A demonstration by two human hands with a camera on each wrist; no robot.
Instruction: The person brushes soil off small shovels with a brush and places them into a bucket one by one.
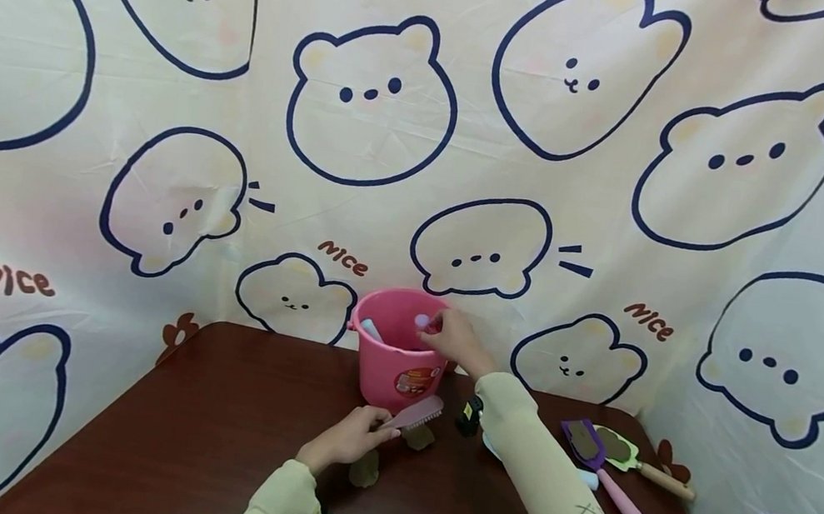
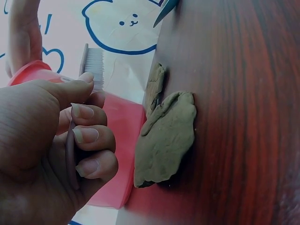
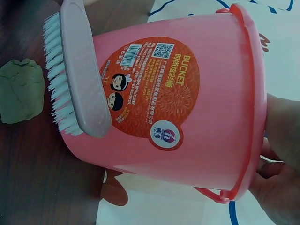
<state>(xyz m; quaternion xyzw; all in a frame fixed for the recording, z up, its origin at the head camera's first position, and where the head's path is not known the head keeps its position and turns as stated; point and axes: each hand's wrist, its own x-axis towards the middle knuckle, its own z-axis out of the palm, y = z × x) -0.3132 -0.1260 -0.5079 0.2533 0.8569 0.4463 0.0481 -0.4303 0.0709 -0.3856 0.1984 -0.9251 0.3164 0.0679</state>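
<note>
My left hand (image 1: 351, 435) grips the handle of a mauve brush (image 1: 416, 413) with white bristles, held in front of a pink bucket (image 1: 388, 372). At the bucket's mouth, my right hand (image 1: 457, 341) pinches a lilac rounded end (image 1: 422, 322) of something; the rest of that thing is hidden. In the right wrist view the bucket rim covers part of the right fingers. A light-blue handle (image 1: 372, 330) leans inside the bucket. Below the brush, two lumps of grey-green clay (image 2: 166, 140) lie on the table; the right wrist view shows one lump (image 3: 21, 91).
To the right on the dark wooden table (image 1: 251, 424) lie a purple-edged shovel (image 1: 584, 441) with a pink handle and a green shovel (image 1: 614, 447) with a wooden handle. A light-blue object (image 1: 588, 479) sits beside them, partly hidden by my right sleeve. Bear-patterned cloth (image 1: 371, 144) hangs behind.
</note>
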